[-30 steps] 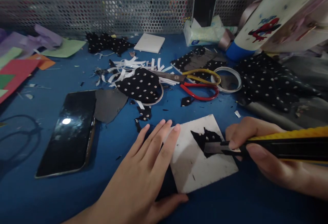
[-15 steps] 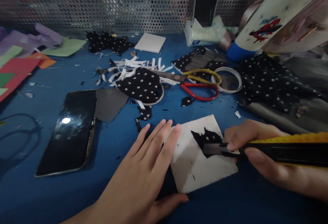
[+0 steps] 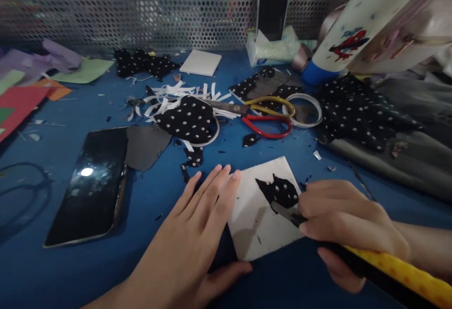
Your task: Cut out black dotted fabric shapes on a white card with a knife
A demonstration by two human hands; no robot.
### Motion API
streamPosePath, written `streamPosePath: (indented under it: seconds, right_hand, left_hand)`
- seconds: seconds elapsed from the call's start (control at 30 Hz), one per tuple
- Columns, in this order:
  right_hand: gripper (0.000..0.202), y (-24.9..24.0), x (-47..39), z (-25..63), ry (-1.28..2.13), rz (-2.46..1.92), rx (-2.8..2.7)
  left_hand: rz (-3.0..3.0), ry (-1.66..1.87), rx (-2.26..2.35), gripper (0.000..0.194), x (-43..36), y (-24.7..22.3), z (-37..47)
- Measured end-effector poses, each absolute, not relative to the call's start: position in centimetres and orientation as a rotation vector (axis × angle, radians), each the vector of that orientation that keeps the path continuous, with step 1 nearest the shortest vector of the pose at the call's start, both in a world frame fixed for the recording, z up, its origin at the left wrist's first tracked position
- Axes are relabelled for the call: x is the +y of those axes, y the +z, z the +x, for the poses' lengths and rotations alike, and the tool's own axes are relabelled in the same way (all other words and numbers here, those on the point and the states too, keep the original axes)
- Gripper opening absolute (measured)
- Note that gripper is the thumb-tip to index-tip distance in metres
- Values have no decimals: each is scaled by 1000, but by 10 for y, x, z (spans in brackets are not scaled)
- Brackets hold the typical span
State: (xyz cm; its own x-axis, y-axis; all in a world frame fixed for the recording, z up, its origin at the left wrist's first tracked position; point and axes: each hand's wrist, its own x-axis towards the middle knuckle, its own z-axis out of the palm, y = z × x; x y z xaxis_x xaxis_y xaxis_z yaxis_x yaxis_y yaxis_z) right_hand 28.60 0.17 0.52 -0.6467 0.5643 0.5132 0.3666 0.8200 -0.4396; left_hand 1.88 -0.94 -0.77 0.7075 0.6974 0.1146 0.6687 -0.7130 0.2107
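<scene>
My right hand [image 3: 348, 224] is wrapped round a yellow and black utility knife [image 3: 399, 271]. Its blade tip touches the lower edge of a small black piece of fabric with white dots [image 3: 282, 190]. That piece lies on a white square tile [image 3: 247, 238], scattered with tiny dark specks. My left hand [image 3: 197, 224] lies flat with fingers stretched out, the fingertips at the tile's upper left edge and the thumb near its lower corner. Part of the tile is hidden under the left index finger.
Beyond the tile lie scissors [image 3: 263, 116], a tape roll [image 3: 319, 111], a dotted fabric shape [image 3: 187, 119] and white paper strips [image 3: 155, 104]. A phone [image 3: 88, 191] is at left. A Spider-Man bottle [image 3: 356, 40] leans at back right, before a perforated metal panel [image 3: 194, 7].
My right hand has turned the knife, so its handle now slants down to the right and its blade points up-left. The left hand stays flat in place. The view has shifted slightly.
</scene>
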Motion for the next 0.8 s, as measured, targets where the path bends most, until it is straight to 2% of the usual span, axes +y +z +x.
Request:
streamPosePath:
  seconds: [0.2, 0.33, 0.5, 0.7, 0.8]
  right_hand:
    - [1, 12, 0, 290, 430, -692, -2251]
    - [13, 17, -1, 292, 462, -686, -2195]
    - [12, 12, 0, 292, 531, -730, -2164]
    - [21, 8, 3, 285, 493, -731, -2060]
    - [17, 9, 4, 284, 496, -769, -2102]
  left_hand:
    - [2776, 256, 1090, 106, -8, -5, 20]
    - [2762, 232, 1089, 106, -9, -5, 21]
    - [2751, 215, 1098, 105, -10, -3, 22]
    - [2726, 203, 1117, 106, -10, -3, 22]
    - [2732, 208, 1117, 105, -10, -3, 22]
